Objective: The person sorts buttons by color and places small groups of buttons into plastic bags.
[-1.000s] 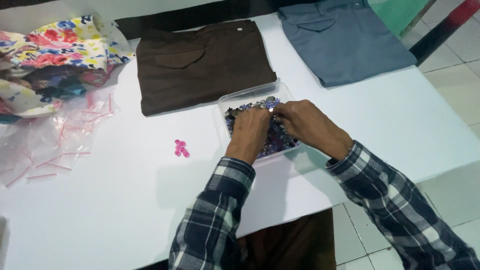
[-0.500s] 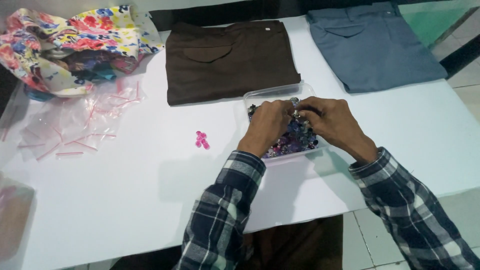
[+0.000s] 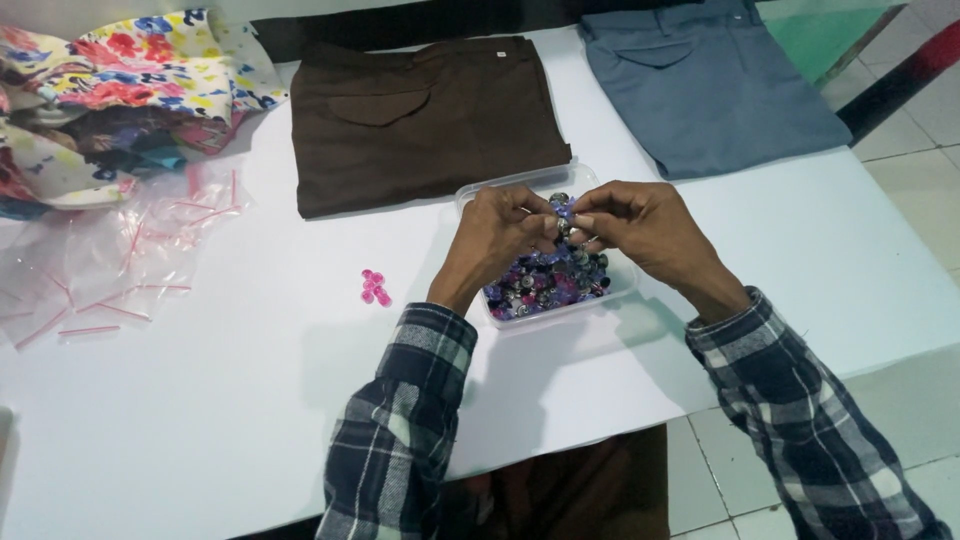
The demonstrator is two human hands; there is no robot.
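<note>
A clear plastic tub (image 3: 500, 190) full of small purple, pink and silver buttons (image 3: 548, 280) sits on the white table (image 3: 250, 400) in front of me. Both my hands hover just above it, fingertips meeting. My left hand (image 3: 495, 235) and my right hand (image 3: 640, 225) pinch a small silver button (image 3: 563, 222) between them over the tub. Two pink buttons (image 3: 374, 287) lie loose on the table left of the tub.
Folded brown trousers (image 3: 425, 115) lie behind the tub, folded grey-blue trousers (image 3: 705, 85) to their right. Floral cloth (image 3: 110, 85) is heaped at the far left above several clear plastic bags (image 3: 100, 270). The table's near edge drops to a tiled floor (image 3: 900, 420).
My hands have risen from digging in the buttons and now hold a small button between the fingertips. The camera view has shifted, moving everything right in frame.
</note>
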